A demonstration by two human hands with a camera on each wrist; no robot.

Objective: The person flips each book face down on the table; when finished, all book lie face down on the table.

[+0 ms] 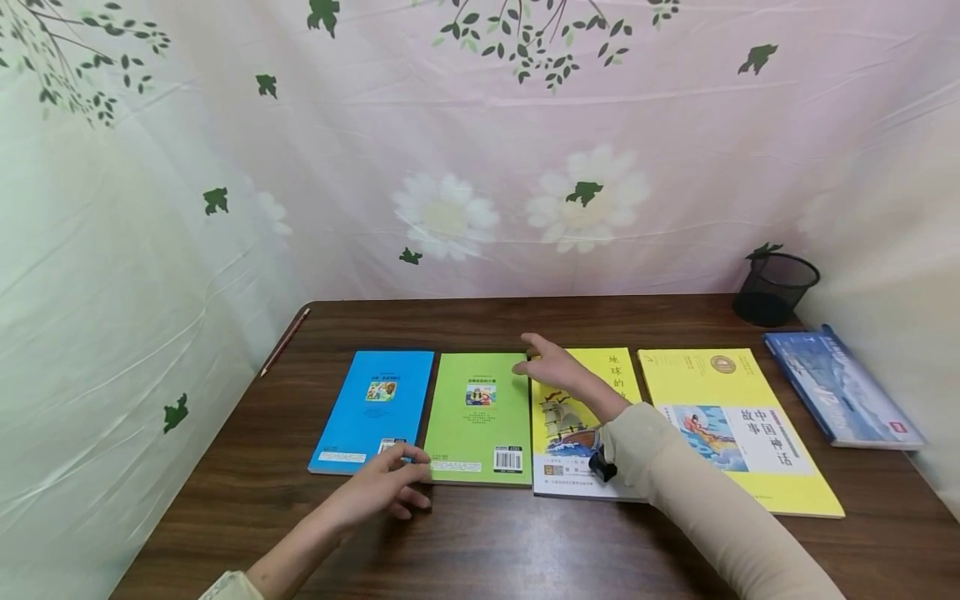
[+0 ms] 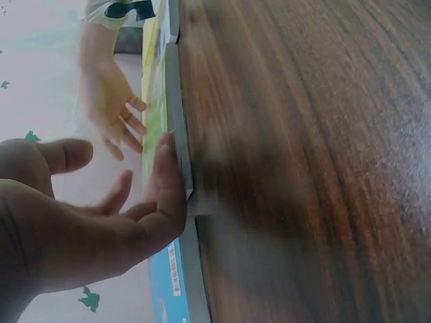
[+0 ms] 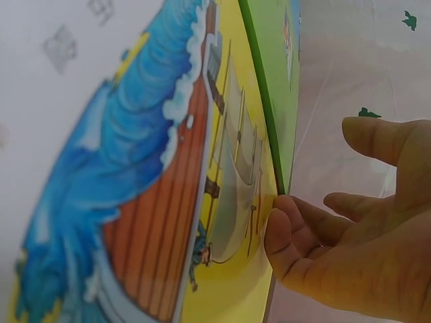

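A green book (image 1: 461,433) lies back cover up on the wooden table, between a blue book (image 1: 360,408) and a yellow book with a sailing ship (image 1: 562,429) on its cover. By the green book's near left corner is my left hand (image 1: 382,490), fingers loosely bent, fingertips right at the book's edge in the left wrist view. My right hand (image 1: 558,367) reaches over the top of the ship book, its fingers extended toward the green book's far right corner. In the right wrist view, its fingertips (image 3: 279,232) are at the seam between these two books. Neither hand grips anything.
Right of the ship book lies another yellow book (image 1: 795,492) with Chinese lettering. A blue-and-white book (image 1: 847,387) lies beyond it, near a black mesh pen holder (image 1: 772,292). A pencil (image 1: 285,342) rests along the left table edge. Patterned cloth (image 1: 480,150) hangs behind the table.
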